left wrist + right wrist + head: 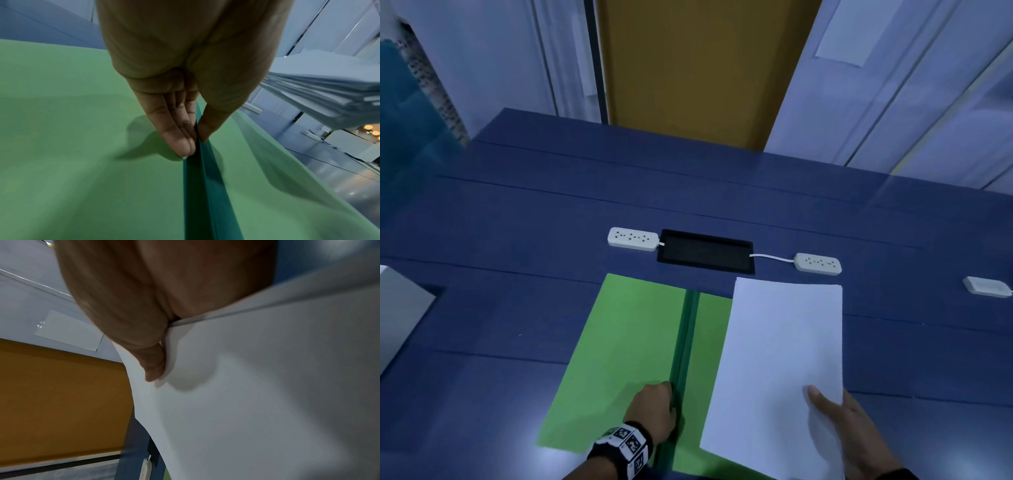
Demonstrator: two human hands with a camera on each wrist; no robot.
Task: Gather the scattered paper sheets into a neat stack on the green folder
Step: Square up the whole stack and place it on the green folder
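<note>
Nearest to us, our left hand (654, 409) lay low on the green folder (619, 359), wrist toward us, knuckles up. From the left wrist view its fingers (180, 138) were straight and pressed together, tips down against the dark green spine strip (203, 186), with the thumb on the other side of that strip — we pinched the raised spine between thumb and fingertips.

Our right hand (856, 435) came in from the lower right, palm turned up under the stack of paper sheets (780, 359), thumb laid flat on top near the sheets' near right corner. The other fingers were hidden beneath the paper, so we could only tell that the hand gripped the stack between thumb above and palm below.

We saw the folder lying open and flat on the blue desk (517, 222), its long axis and spine running away from us, slightly slanted to the right at the far end. The white stack ran nearly the same way, long axis pointing away from us, and covered most of the folder's right half; its right edge overhung the desk. In the left wrist view the stack's edge (320, 91) sat raised above the folder — sheets fanned slightly apart.
</note>
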